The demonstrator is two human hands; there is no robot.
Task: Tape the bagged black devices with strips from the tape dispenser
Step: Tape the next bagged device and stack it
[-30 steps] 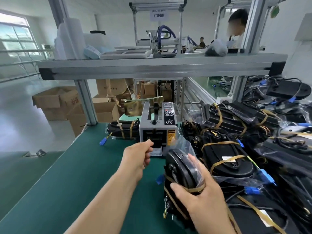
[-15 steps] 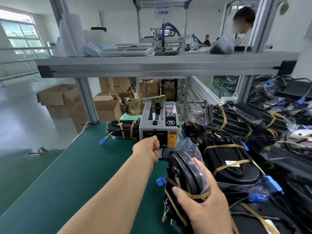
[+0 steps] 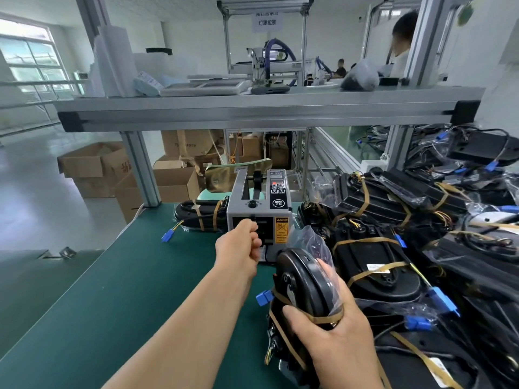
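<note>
A grey tape dispenser (image 3: 261, 203) with a yellow caution label stands on the green bench mat (image 3: 112, 290). My left hand (image 3: 238, 245) is at its front outlet with fingers curled in a pinch; the tape strip between them is barely visible. My right hand (image 3: 337, 341) grips a bagged black device (image 3: 303, 282), rounded, wrapped in clear plastic and crossed by brown tape bands. It stands on edge just right of the dispenser, with a blue connector (image 3: 264, 297) sticking out on its left.
Several taped, bagged black devices (image 3: 379, 265) are piled to the right, and one more (image 3: 196, 217) lies left of the dispenser. An aluminium shelf beam (image 3: 252, 113) crosses overhead. Cardboard boxes (image 3: 98, 167) sit on the floor beyond. A person (image 3: 404, 37) works at the back right.
My left hand moved forward from just short of the dispenser to its outlet and curled its fingers there. My right hand kept its grip on the bagged device.
</note>
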